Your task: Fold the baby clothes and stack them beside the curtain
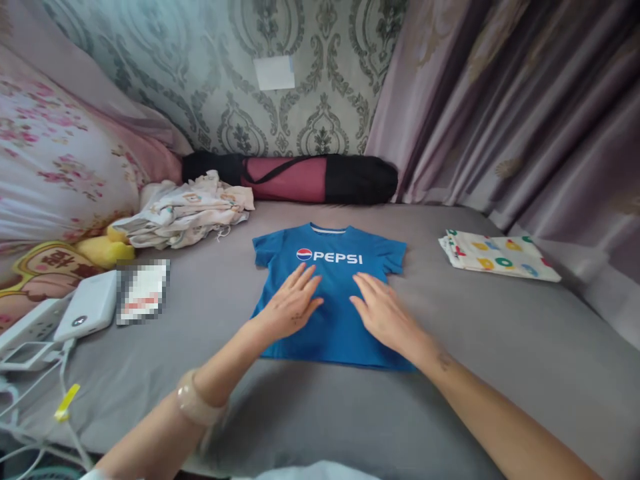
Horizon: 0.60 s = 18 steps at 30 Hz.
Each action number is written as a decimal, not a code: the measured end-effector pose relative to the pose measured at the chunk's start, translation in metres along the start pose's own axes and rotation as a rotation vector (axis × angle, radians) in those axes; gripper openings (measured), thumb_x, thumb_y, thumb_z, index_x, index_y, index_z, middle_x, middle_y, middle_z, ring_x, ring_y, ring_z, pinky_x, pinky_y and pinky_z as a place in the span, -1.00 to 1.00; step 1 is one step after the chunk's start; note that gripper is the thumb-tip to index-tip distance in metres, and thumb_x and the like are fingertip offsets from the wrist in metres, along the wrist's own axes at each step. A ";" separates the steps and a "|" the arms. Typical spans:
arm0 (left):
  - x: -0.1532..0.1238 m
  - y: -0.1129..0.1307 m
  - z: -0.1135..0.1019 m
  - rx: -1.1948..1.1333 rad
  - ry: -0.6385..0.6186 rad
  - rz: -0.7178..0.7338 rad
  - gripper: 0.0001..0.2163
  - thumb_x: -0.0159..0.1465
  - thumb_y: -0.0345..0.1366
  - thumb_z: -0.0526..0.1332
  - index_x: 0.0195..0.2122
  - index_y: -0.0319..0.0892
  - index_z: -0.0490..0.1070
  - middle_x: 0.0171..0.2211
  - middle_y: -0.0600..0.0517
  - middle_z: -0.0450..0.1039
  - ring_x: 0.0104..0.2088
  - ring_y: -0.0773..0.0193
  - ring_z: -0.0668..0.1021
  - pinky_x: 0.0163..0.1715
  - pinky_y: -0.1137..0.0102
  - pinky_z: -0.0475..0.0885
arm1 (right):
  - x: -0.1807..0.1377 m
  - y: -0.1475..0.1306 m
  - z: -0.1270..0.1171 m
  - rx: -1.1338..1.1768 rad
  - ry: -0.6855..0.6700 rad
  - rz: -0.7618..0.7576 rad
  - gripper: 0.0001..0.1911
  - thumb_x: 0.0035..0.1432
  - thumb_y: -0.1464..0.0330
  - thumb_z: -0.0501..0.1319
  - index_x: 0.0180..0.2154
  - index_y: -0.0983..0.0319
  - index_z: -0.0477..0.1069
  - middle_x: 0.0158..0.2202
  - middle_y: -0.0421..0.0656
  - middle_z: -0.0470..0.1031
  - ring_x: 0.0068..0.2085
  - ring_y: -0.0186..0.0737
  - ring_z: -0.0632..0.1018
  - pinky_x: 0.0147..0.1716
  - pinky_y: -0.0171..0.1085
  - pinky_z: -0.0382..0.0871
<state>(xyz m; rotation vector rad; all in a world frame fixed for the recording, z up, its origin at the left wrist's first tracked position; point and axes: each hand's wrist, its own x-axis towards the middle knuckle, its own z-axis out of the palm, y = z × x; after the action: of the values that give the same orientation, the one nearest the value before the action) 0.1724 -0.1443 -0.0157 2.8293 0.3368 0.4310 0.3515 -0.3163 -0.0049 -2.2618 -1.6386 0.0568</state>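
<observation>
Blue T-shirt lies flat, lengthwise toward the wall, collar farthest.

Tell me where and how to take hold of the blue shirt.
Best, I'd say, by the two ends of its hem, coming from the near side, one hand at each. The shirt lies flat with its collar pointing away, so the hem faces the person. Pinching that thin edge should work better than grabbing the flat front, where the open left hand and right hand are.
</observation>
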 end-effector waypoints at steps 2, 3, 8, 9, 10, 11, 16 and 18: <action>0.012 0.004 0.018 0.024 -0.114 0.015 -0.46 0.36 0.01 -0.08 0.24 -0.22 0.15 0.30 -0.25 0.08 0.33 -0.07 0.08 0.22 0.01 0.08 | 0.006 -0.002 0.023 -0.006 -0.027 -0.064 -0.45 0.33 0.22 -0.08 0.28 0.29 0.11 0.33 0.06 0.09 0.34 0.01 0.07 0.26 0.08 -0.04; 0.015 0.004 0.023 0.031 -0.164 0.012 -0.43 0.34 0.04 -0.05 0.26 -0.22 0.14 0.30 -0.25 0.08 0.32 -0.10 0.10 0.21 0.00 0.08 | 0.006 0.000 0.030 0.005 -0.069 -0.078 -0.42 0.34 0.20 -0.09 0.30 0.31 0.07 0.35 0.05 0.02 0.35 0.00 0.01 0.28 0.09 -0.10; 0.050 -0.014 0.006 -0.106 -0.308 0.062 -0.54 0.26 0.06 0.07 -0.02 -0.17 0.46 0.00 -0.19 0.48 -0.01 -0.04 0.51 -0.08 0.24 0.38 | 0.027 0.028 0.018 0.291 -0.211 -0.043 -0.46 0.33 0.10 -0.08 0.20 0.21 0.27 0.27 -0.02 0.22 0.28 -0.06 0.21 0.24 -0.01 0.05; 0.065 -0.020 0.000 -0.174 -0.331 0.070 -0.60 0.29 0.01 0.04 -0.15 -0.14 0.52 -0.18 -0.12 0.56 -0.18 0.06 0.57 -0.19 0.32 0.41 | 0.038 0.039 0.008 0.388 -0.166 0.015 -0.50 0.34 0.13 -0.09 0.14 0.19 0.35 0.18 -0.05 0.36 0.21 -0.11 0.34 0.19 -0.08 0.17; 0.083 -0.025 -0.003 -0.226 -0.283 0.030 -0.62 0.31 -0.04 0.00 -0.26 -0.14 0.54 -0.37 -0.07 0.56 -0.34 0.14 0.58 -0.30 0.38 0.40 | 0.051 0.052 -0.002 0.449 -0.078 0.079 -0.54 0.34 0.17 -0.07 0.09 0.19 0.40 0.11 -0.07 0.44 0.14 -0.14 0.42 0.14 -0.14 0.23; 0.101 -0.029 -0.004 -0.238 -0.197 -0.034 -0.65 0.32 -0.11 -0.01 -0.30 -0.14 0.54 -0.46 -0.03 0.53 -0.43 0.19 0.55 -0.36 0.41 0.38 | 0.064 0.067 -0.011 0.459 0.023 0.172 -0.58 0.32 0.22 -0.05 0.03 0.21 0.44 0.04 -0.06 0.49 0.07 -0.16 0.47 0.08 -0.18 0.28; 0.180 -0.034 0.035 -0.340 0.028 -0.059 -0.77 0.18 -0.37 0.08 -0.31 -0.18 0.54 -0.43 -0.03 0.54 -0.38 0.20 0.54 -0.28 0.41 0.40 | 0.103 0.139 -0.026 0.152 0.144 0.776 -0.62 0.28 0.34 -0.04 -0.12 0.31 0.51 -0.12 0.07 0.55 -0.04 -0.06 0.53 -0.08 -0.20 0.35; 0.201 -0.028 0.059 -0.440 0.042 -0.046 -0.80 0.13 -0.41 0.11 -0.34 -0.17 0.54 -0.38 -0.03 0.56 -0.32 0.18 0.55 -0.21 0.39 0.42 | 0.104 0.151 -0.017 0.109 0.120 0.852 -0.62 0.27 0.28 0.00 -0.15 0.32 0.52 -0.13 0.13 0.54 -0.03 0.03 0.53 -0.09 -0.14 0.35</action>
<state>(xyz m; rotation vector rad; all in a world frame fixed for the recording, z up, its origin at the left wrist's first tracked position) 0.3731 -0.0779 -0.0263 2.3830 0.2748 0.4873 0.5283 -0.2656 -0.0166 -2.6324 -0.5074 0.2038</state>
